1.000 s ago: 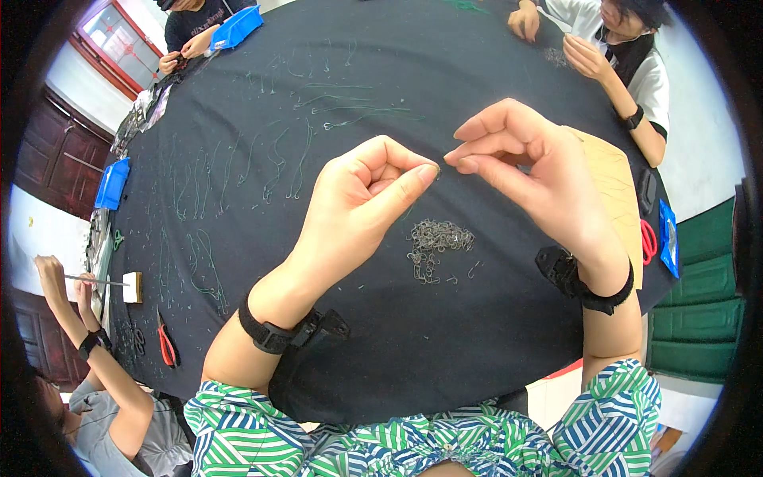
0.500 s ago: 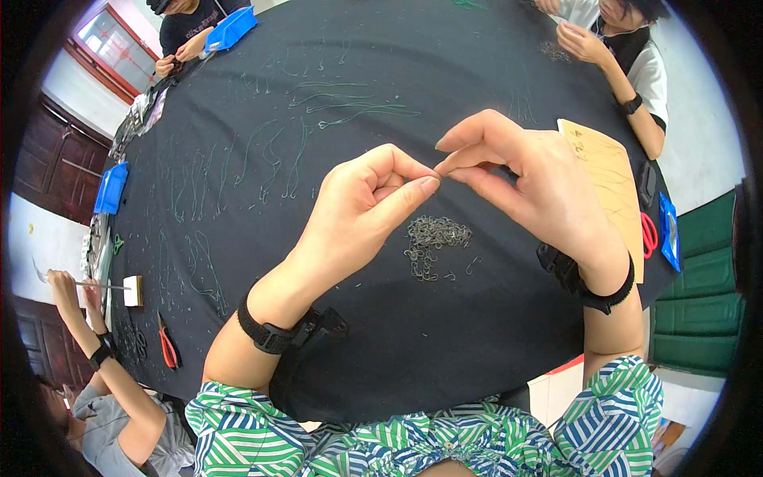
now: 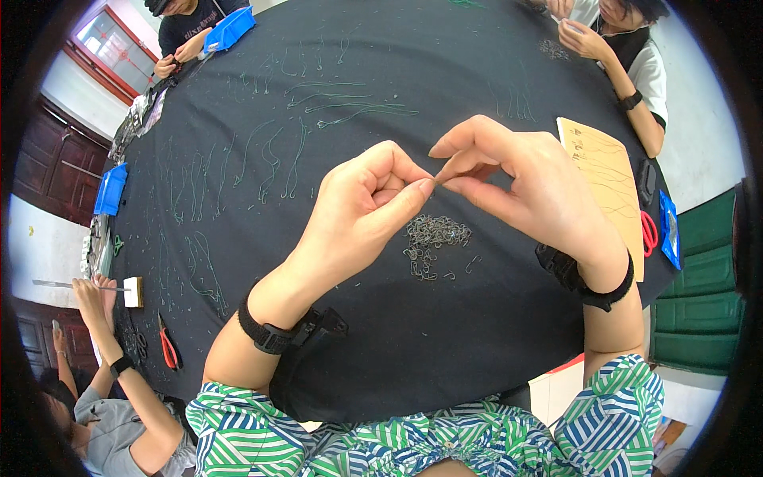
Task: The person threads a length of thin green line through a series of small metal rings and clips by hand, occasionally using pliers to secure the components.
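Over the middle of the dark cloth, my left hand (image 3: 358, 207) pinches thumb against forefinger. My right hand (image 3: 536, 191) meets it fingertip to fingertip, its thumb and fingers also closed in a pinch. Whatever lies between the tips is too small to make out. Just below the hands, on the cloth, is a pile of small dark metal fishhooks (image 3: 437, 233), with a few loose ones at its right. Thin green lines with hooks at their ends (image 3: 362, 109) lie in rows beyond and to the left of my hands.
At right are a tan board (image 3: 608, 191) with dark strands, red-handled scissors (image 3: 649, 233) and a blue packet (image 3: 670, 230). Red-handled pliers (image 3: 168, 348) lie left. Blue trays (image 3: 229, 30) stand at the table's edge. Other people work around it; one at left holds a rod (image 3: 71, 284).
My right hand has dropped slightly, and the fingertips of both hands stay together. At left, the other person's hand has moved right along with the rod.
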The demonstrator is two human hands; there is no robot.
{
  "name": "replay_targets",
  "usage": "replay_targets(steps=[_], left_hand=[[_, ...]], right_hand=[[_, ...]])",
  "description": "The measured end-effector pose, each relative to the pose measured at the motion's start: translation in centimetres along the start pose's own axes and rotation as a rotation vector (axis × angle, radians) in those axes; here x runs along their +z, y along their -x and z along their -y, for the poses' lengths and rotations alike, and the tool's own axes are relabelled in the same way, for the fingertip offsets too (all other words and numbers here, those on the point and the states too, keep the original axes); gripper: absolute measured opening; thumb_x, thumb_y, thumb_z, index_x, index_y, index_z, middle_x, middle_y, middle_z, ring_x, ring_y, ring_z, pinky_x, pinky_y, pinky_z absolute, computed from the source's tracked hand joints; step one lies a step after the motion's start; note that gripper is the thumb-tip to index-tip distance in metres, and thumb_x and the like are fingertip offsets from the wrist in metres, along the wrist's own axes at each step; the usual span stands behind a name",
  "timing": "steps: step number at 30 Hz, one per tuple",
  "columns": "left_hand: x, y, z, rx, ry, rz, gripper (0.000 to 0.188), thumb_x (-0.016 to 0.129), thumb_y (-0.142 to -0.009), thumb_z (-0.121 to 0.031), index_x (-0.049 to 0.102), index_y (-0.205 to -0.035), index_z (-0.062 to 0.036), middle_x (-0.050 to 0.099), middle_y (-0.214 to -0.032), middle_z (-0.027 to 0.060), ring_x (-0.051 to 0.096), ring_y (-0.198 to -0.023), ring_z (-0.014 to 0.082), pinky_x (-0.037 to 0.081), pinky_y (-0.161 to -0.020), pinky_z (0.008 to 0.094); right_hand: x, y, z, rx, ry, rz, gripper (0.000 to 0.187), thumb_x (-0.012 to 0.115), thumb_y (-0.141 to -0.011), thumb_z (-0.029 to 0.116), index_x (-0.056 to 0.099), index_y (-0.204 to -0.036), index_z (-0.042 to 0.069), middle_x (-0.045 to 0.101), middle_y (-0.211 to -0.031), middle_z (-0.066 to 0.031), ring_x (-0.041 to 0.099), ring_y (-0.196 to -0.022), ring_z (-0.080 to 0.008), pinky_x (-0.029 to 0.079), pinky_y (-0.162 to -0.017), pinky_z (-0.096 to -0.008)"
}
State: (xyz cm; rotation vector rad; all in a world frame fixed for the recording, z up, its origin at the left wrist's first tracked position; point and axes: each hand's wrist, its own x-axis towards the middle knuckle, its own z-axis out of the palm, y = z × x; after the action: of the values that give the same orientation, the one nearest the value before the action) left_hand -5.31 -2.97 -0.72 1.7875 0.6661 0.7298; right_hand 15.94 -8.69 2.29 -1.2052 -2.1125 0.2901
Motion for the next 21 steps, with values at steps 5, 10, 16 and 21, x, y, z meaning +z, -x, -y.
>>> replay_targets(steps=[5, 10, 16, 21], left_hand=[[-0.1, 0.1, -0.1, 0.012, 0.044, -0.021, 0.008, 0.062, -0.096, -0.009, 0.059, -0.092, -0.0032, 0.051, -0.071, -0.0102, 0.037, -0.061, -0.0039, 0.027, -0.054, 0.0155], [0.0, 0.1, -0.1, 0.009, 0.088, -0.021, 0.008, 0.063, -0.096, -0.009, 0.06, -0.092, -0.0034, 0.052, -0.073, -0.0102, 0.038, -0.062, -0.0039, 0.027, -0.054, 0.0153], [-0.1, 0.0, -0.3, -0.029, 0.168, -0.046, 0.007, 0.063, -0.097, -0.01, 0.062, -0.097, -0.0031, 0.056, -0.077, -0.0097, 0.042, -0.066, -0.0041, 0.029, -0.057, 0.0143], [0.3, -0.1, -0.1, -0.041, 0.222, -0.031, 0.009, 0.062, -0.097, -0.01, 0.064, -0.101, -0.0028, 0.056, -0.077, -0.0097, 0.042, -0.067, -0.0043, 0.03, -0.057, 0.0144]], right_hand=[[-0.6, -0.1, -0.5, 0.104, -0.149, 0.071, 0.013, 0.072, -0.082, 0.002, 0.065, -0.094, 0.001, 0.065, -0.077, -0.0045, 0.063, -0.068, -0.0123, 0.049, -0.061, -0.0233], [-0.2, -0.3, -0.9, 0.02, -0.178, 0.015, 0.007, 0.07, -0.084, 0.003, 0.064, -0.084, 0.0, 0.06, -0.075, -0.0029, 0.056, -0.065, -0.0096, 0.043, -0.058, -0.024], [-0.4, -0.3, -1.0, 0.041, -0.236, -0.035, 0.009, 0.068, -0.087, 0.009, 0.062, -0.086, 0.001, 0.06, -0.075, -0.0056, 0.06, -0.065, -0.0119, 0.046, -0.058, -0.0264], [-0.2, -0.3, -0.9, 0.046, -0.249, -0.058, 0.008, 0.067, -0.087, 0.008, 0.063, -0.086, 0.002, 0.06, -0.075, -0.0047, 0.059, -0.065, -0.0108, 0.045, -0.058, -0.0259]])
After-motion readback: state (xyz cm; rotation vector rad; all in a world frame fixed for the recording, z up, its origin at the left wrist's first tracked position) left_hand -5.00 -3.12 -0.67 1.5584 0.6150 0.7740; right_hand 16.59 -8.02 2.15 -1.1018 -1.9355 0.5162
